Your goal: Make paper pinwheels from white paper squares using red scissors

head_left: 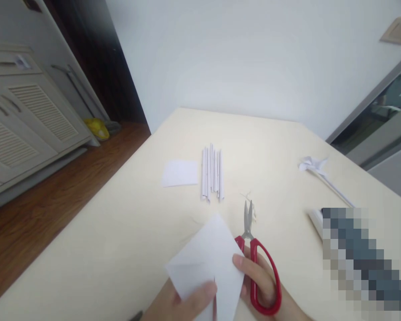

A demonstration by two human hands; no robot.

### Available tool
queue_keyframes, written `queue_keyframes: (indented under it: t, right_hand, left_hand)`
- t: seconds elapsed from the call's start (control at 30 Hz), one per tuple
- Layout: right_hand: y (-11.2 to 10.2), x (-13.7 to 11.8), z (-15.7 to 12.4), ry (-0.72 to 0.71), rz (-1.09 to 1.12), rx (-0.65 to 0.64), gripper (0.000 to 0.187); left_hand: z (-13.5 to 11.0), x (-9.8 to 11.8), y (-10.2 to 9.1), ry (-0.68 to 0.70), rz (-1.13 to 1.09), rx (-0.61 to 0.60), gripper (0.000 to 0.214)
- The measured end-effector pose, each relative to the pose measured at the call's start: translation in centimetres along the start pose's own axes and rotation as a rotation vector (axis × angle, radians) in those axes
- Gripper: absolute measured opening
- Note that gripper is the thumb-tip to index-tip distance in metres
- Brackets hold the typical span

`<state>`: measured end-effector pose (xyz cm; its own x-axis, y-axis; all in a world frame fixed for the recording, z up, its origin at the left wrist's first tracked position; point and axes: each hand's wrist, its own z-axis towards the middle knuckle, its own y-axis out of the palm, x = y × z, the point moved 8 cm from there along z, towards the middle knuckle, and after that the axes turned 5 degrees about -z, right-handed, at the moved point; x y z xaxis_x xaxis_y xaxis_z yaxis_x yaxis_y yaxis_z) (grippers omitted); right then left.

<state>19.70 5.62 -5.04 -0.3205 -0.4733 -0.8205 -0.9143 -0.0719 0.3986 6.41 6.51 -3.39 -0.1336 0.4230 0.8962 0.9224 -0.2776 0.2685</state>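
A folded white paper sheet [210, 263] is held low in the middle of the view, above the cream table [120, 232]. My left hand [183, 303] pinches its lower edge with the thumb on top. My right hand [259, 278] grips the sheet's right side, fingers pressed on it; the hand lies over the red handles of the scissors [254, 249], whose shut blades point away from me on the table. I cannot tell whether a finger passes through a handle.
Several rolled white paper sticks [212, 173] lie side by side mid-table, with a small white paper square [180, 173] to their left. A white paper pinwheel on a stick [316, 168] lies at the right. A blurred patch covers the right edge. Cabinets stand at left.
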Motion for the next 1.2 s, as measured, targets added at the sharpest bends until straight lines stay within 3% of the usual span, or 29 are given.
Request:
queue_keyframes:
  t: [0.07, 0.13, 0.23, 0.37, 0.53, 0.7, 0.83, 1.0, 1.2]
  right_hand:
    - [1.3, -0.9, 0.1, -0.031, 0.016, -0.079, 0.023]
    - [2.3, -2.4, 0.1, -0.171, -0.045, -0.154, 0.019]
    - [2.4, -3.1, 0.3, -0.243, -0.096, -0.180, 0.022]
    - [2.1, -3.4, 0.4, -0.284, -0.245, -0.215, 0.019]
    - [1.7, -3.9, -0.2, -0.350, -0.406, -0.205, 0.018]
    - [2.0, -4.6, -0.4, -0.438, -0.478, -0.148, 0.019]
    - [2.1, -5.6, -0.2, -0.556, -0.425, -0.034, 0.017]
    - [2.3, -5.6, -0.6, -0.615, -0.434, 0.045, 0.023]
    - [3.1, -5.1, 0.3, -0.563, -0.547, -0.033, 0.028]
  left_hand:
    - [0.1, 0.2, 0.7, 0.017, -0.032, -0.050, 0.031]
    - [0.2, 0.6, 2.0, 0.051, -0.057, -0.171, 0.033]
    - [0.3, 2.6, 1.9, 0.260, 0.051, -0.104, 0.028]
    - [0.4, 3.4, 2.1, 0.346, 0.106, -0.139, 0.033]
    - [0.2, 4.3, 2.3, 0.371, 0.140, -0.261, 0.029]
    - [0.0, 5.9, 1.4, 0.404, 0.153, -0.304, 0.023]
    - [-0.1, 6.9, 1.4, 0.406, 0.166, -0.362, 0.044]
    - [-0.3, 6.0, 2.9, 0.375, 0.312, -0.386, 0.043]
    - [0.6, 4.4, 2.8, 0.384, 0.409, -0.262, 0.040]
